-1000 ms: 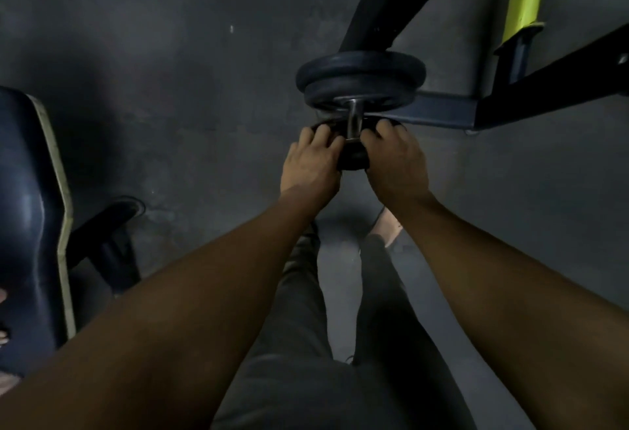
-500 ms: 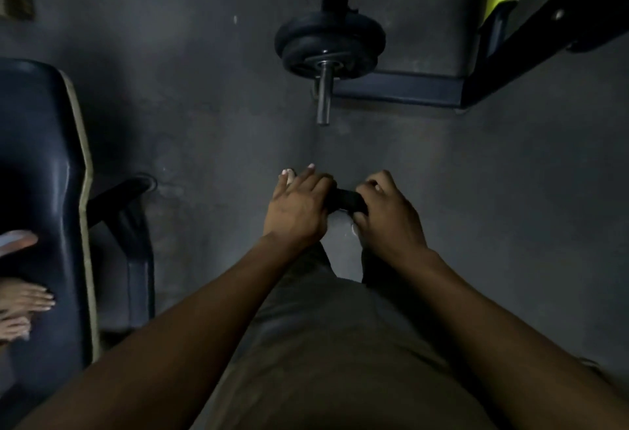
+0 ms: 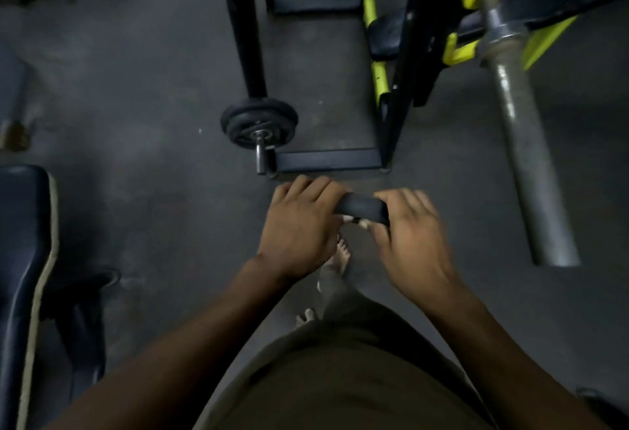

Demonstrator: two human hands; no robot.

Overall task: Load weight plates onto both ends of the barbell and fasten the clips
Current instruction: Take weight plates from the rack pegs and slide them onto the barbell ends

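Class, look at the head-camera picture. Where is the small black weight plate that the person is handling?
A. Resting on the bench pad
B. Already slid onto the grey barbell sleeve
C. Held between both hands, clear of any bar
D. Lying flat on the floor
C: the left hand and right hand hold the small black plate between them, apart from the grey barbell sleeve at the right.
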